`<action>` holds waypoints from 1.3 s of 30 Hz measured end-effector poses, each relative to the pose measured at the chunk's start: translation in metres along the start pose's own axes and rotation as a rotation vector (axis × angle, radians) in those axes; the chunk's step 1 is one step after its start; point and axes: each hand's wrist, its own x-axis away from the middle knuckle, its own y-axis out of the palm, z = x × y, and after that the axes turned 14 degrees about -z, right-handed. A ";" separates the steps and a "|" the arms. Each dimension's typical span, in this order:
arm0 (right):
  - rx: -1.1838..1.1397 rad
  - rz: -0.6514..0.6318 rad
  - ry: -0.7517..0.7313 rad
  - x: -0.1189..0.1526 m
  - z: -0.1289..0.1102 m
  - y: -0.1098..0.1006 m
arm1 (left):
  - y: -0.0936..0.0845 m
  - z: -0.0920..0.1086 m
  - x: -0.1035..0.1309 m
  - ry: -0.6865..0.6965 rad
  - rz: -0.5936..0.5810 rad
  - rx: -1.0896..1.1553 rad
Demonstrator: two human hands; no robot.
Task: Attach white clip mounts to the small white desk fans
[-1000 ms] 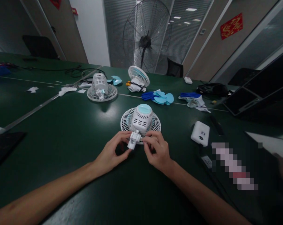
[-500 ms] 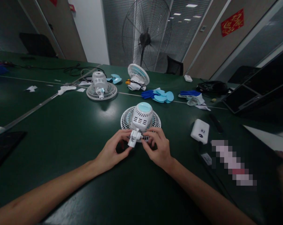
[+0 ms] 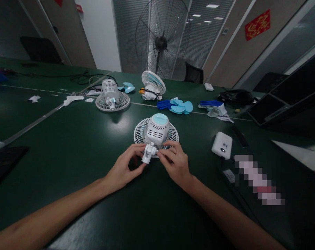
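A small white fan head (image 3: 158, 130) lies grille-down on the green table in front of me, its motor housing with the light-blue cap facing up. From the housing's near side a white swivel bracket (image 3: 149, 153) sticks out toward me. My left hand (image 3: 126, 165) is closed on this bracket from the left, thumb at its lower end and fingers along its upper side. On the bracket's right side, thumb and fingers of my right hand (image 3: 175, 160) pinch a small white knob (image 3: 157, 151), mostly hidden by the fingertips.
Farther back are a second fan head (image 3: 110, 95), a third fan (image 3: 152, 86), light-blue fan blades (image 3: 182, 107) and blue-and-white gloves (image 3: 214, 108). To the right lie a white power bank (image 3: 222, 145) and a cable. Part of another person shows at the right edge.
The thumb and fingers of my right hand have drawn closer together at the knob. My left hand keeps its hold, and the fan head stays in place.
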 end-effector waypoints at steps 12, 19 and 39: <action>0.053 0.038 -0.022 0.000 0.001 0.001 | 0.002 -0.002 0.000 -0.008 0.009 0.022; 0.012 0.037 -0.009 0.002 0.001 0.002 | 0.001 -0.002 0.000 -0.018 0.003 0.003; 0.041 0.026 -0.037 0.001 0.002 0.001 | 0.001 -0.001 0.000 -0.017 0.008 0.018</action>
